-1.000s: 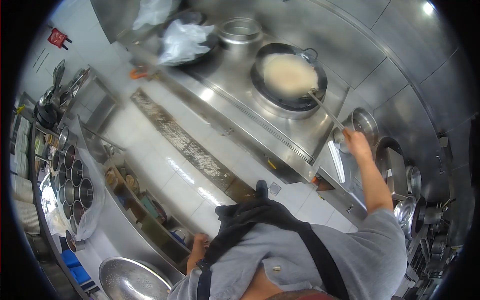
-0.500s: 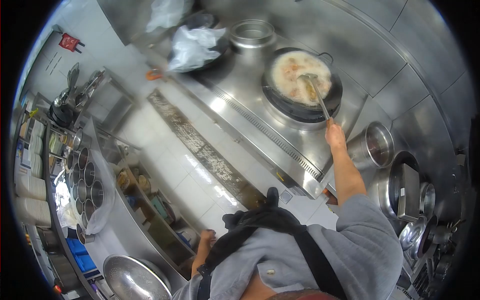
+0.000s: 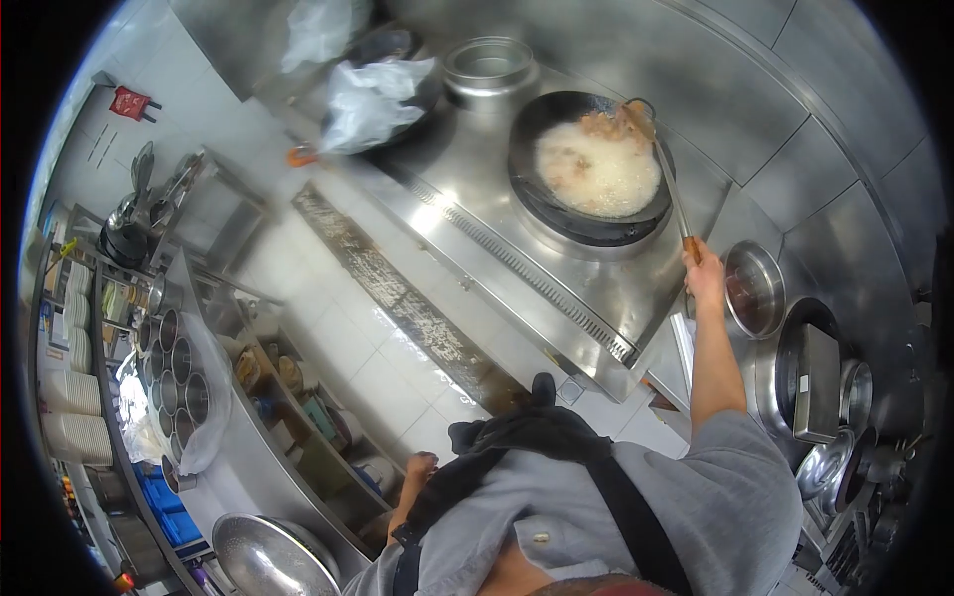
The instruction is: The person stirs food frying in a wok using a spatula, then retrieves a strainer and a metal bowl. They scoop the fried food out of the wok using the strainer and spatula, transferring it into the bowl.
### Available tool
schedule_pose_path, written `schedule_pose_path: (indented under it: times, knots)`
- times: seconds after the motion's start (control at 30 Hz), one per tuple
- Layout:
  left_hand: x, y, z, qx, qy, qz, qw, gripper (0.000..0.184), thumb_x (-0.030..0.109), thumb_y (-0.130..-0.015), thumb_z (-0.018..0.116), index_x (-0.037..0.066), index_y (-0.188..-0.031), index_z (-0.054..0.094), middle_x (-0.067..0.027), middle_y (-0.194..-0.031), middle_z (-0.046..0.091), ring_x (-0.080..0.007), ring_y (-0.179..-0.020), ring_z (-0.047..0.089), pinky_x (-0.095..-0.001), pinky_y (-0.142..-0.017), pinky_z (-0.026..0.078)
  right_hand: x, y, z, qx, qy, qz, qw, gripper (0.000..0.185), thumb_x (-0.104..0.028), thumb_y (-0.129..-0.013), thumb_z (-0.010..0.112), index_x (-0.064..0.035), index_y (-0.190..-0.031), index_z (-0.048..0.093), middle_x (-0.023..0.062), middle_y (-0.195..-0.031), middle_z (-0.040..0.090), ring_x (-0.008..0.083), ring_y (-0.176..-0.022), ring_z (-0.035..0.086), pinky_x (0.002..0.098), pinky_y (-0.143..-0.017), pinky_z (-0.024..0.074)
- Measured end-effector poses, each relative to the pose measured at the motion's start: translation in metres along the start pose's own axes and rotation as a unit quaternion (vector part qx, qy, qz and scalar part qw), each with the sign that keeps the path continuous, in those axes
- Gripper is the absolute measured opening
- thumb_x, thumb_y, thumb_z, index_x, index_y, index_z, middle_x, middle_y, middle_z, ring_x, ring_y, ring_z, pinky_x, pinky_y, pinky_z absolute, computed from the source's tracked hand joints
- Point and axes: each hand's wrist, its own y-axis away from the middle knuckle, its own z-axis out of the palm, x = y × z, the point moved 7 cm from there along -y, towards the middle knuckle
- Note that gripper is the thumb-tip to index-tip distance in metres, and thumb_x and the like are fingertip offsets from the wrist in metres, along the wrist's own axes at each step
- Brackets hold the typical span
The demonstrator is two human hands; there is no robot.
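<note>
Two hands, well apart. By the right hand (image 3: 705, 275), clasped at its brown grip: a long-handled utensil (image 3: 669, 184), slanting across the right side of a dark wok (image 3: 527, 169). At the wok's far edge, utensil head against brown pieces (image 3: 601, 124), exact shape unclear. Pale frothy liquid (image 3: 601, 179) in the wok. Wok on steel worktop (image 3: 472, 149); metal pot (image 3: 755, 260) just beside right hand. Left hand (image 3: 421, 466) low, near open shelving (image 3: 323, 482); unclear whether gripping anything. White plastic bag (image 3: 373, 104) farther left.
</note>
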Motion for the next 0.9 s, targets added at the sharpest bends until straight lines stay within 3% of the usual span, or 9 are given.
schedule_pose_path:
  times: [0.07, 0.17, 0.2, 0.23, 0.37, 0.57, 0.63, 0.73, 0.9]
  knots:
    - [-0.007, -0.009, -0.002, -0.029, 0.081, -0.074, 0.994, 0.025, 0.015, -0.06, 0.076, 0.007, -0.08, 0.065, -0.0097, -0.085, 0.066, -0.0278, -0.082, 0.063, -0.0304, -0.064, 0.052, -0.003, -0.002, -0.001, 0.004, -0.02, 0.022, 1.0, 0.043, -0.018, -0.082, 0.056, -0.0047, -0.123, 0.054, 0.008, -0.067, 0.058, 0.0138, -0.04, 0.05, 0.0296, -0.037, 0.0385]
    - [0.018, -0.022, -0.024, 0.036, 0.105, 0.04, 0.993, 0.022, 0.009, -0.066, 0.072, 0.006, -0.087, 0.064, -0.0094, -0.083, 0.064, -0.0252, -0.073, 0.063, -0.0312, -0.059, 0.052, -0.002, -0.004, 0.016, -0.025, -0.058, 0.062, 0.996, 0.036, -0.019, -0.084, 0.055, -0.0045, -0.117, 0.056, 0.0079, -0.065, 0.056, 0.0161, -0.041, 0.051, 0.0305, -0.036, 0.0392]
    - [0.002, -0.027, -0.025, 0.006, 0.233, -0.239, 0.943, 0.022, 0.008, -0.069, 0.069, 0.005, -0.09, 0.063, -0.0088, -0.081, 0.063, -0.0234, -0.07, 0.062, -0.0321, -0.056, 0.051, 0.007, -0.002, 0.036, -0.072, -0.164, 0.128, 0.975, 0.031, -0.021, -0.086, 0.054, -0.0051, -0.112, 0.058, 0.0072, -0.064, 0.056, 0.0165, -0.04, 0.05, 0.0304, -0.035, 0.0388]
    - [0.0, -0.009, -0.021, -0.025, 0.339, -0.496, 0.799, 0.022, 0.007, -0.072, 0.066, 0.005, -0.094, 0.063, -0.0082, -0.08, 0.062, -0.0215, -0.066, 0.061, -0.0331, -0.054, 0.05, 0.011, 0.004, 0.057, -0.118, -0.268, 0.192, 0.937, 0.026, -0.023, -0.087, 0.054, -0.0057, -0.106, 0.06, 0.0066, -0.063, 0.055, 0.0169, -0.039, 0.05, 0.0302, -0.034, 0.0384]
    - [0.007, -0.004, -0.03, -0.04, 0.356, -0.404, 0.841, 0.023, 0.007, -0.075, 0.061, 0.004, -0.098, 0.061, -0.0074, -0.076, 0.059, -0.0189, -0.063, 0.058, -0.0337, -0.051, 0.048, -0.011, 0.026, 0.113, -0.141, -0.395, 0.245, 0.874, 0.021, -0.026, -0.088, 0.054, -0.0073, -0.096, 0.059, 0.0063, -0.064, 0.055, 0.0171, -0.039, 0.049, 0.029, -0.033, 0.038]
    - [-0.024, 0.046, 0.008, 0.032, 0.403, -0.572, 0.713, 0.016, 0.007, -0.075, 0.06, 0.002, -0.09, 0.063, -0.01, -0.073, 0.059, -0.0178, -0.062, 0.058, -0.0311, -0.049, 0.046, -0.05, 0.054, 0.15, -0.173, -0.523, 0.266, 0.791, 0.022, -0.023, -0.087, 0.055, -0.0031, -0.095, 0.059, 0.0096, -0.065, 0.057, 0.0183, -0.044, 0.051, 0.0304, -0.034, 0.0364]
    - [-0.033, 0.06, 0.016, -0.051, 0.313, -0.6, 0.735, 0.009, 0.005, -0.074, 0.06, 0.0, -0.081, 0.063, -0.0105, -0.069, 0.058, -0.0159, -0.058, 0.055, -0.0298, -0.046, 0.042, -0.053, 0.058, 0.143, -0.176, -0.519, 0.254, 0.797, 0.022, -0.022, -0.085, 0.057, -0.0029, -0.097, 0.059, 0.0094, -0.065, 0.057, 0.0181, -0.043, 0.051, 0.0305, -0.034, 0.0366]
    - [-0.038, 0.078, 0.024, 0.03, 0.395, -0.579, 0.713, 0.005, 0.003, -0.075, 0.058, 0.0, -0.072, 0.062, -0.0091, -0.061, 0.055, -0.0152, -0.051, 0.052, -0.0305, -0.043, 0.039, -0.067, 0.073, 0.11, -0.19, -0.475, 0.219, 0.831, 0.028, -0.019, -0.082, 0.059, -0.003, -0.105, 0.057, 0.0076, -0.065, 0.056, 0.0164, -0.043, 0.05, 0.0284, -0.033, 0.0362]
    - [-0.072, 0.1, 0.064, 0.01, 0.405, -0.562, 0.721, 0.009, 0.002, -0.076, 0.056, 0.001, -0.069, 0.061, -0.0087, -0.062, 0.056, -0.0165, -0.051, 0.053, -0.0328, -0.041, 0.04, -0.058, 0.093, 0.053, -0.169, -0.349, 0.128, 0.913, 0.046, -0.009, -0.074, 0.063, -0.0003, -0.119, 0.054, 0.0041, -0.064, 0.055, 0.0134, -0.04, 0.048, 0.0269, -0.034, 0.0363]
